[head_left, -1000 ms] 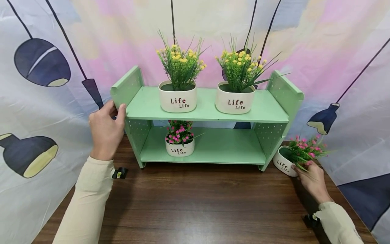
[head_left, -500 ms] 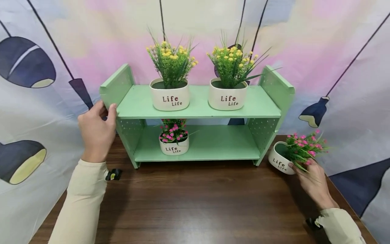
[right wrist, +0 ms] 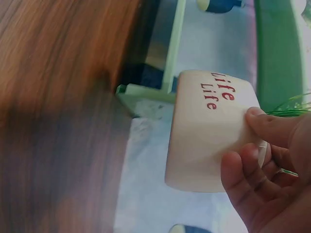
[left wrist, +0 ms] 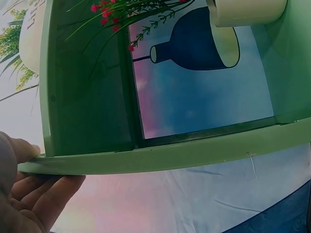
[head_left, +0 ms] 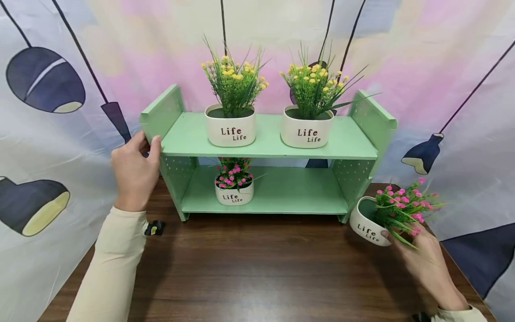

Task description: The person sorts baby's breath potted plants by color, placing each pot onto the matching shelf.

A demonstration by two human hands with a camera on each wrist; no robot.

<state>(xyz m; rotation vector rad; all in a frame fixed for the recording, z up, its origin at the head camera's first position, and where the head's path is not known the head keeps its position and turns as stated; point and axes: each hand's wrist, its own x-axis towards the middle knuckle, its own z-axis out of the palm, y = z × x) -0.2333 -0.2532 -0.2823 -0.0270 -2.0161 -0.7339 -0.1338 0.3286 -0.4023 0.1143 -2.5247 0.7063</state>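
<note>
My left hand [head_left: 136, 174] grips the front edge of the left side panel on a light green two-tier shelf [head_left: 299, 185]. In the left wrist view, the thumb [left wrist: 23, 149] lies on one face of the panel, the fingers [left wrist: 54, 198] on the other. Right of the shelf, my right hand [head_left: 427, 257] holds a white "Life" flowerpot [head_left: 364, 226] with pink flowers, tilted, thumb on its lettered front. The right wrist view shows the pot [right wrist: 209, 141] raised over the table, its flowers mostly hidden. A similar pink-flowered pot [head_left: 234, 196] stands on the lower board, left of centre.
Two larger white pots with yellow flowers, a left one [head_left: 230, 129] and a right one [head_left: 307, 130], stand on the upper board. The shelf rests on a dark brown wooden table [head_left: 257, 268]. Behind and beside it hangs a lamp-patterned cloth [head_left: 181, 40].
My right hand has lifted the pink-flowered pot and brought it slightly nearer the shelf's right side and toward me. The left hand keeps its hold on the panel. The head view shifted a little.
</note>
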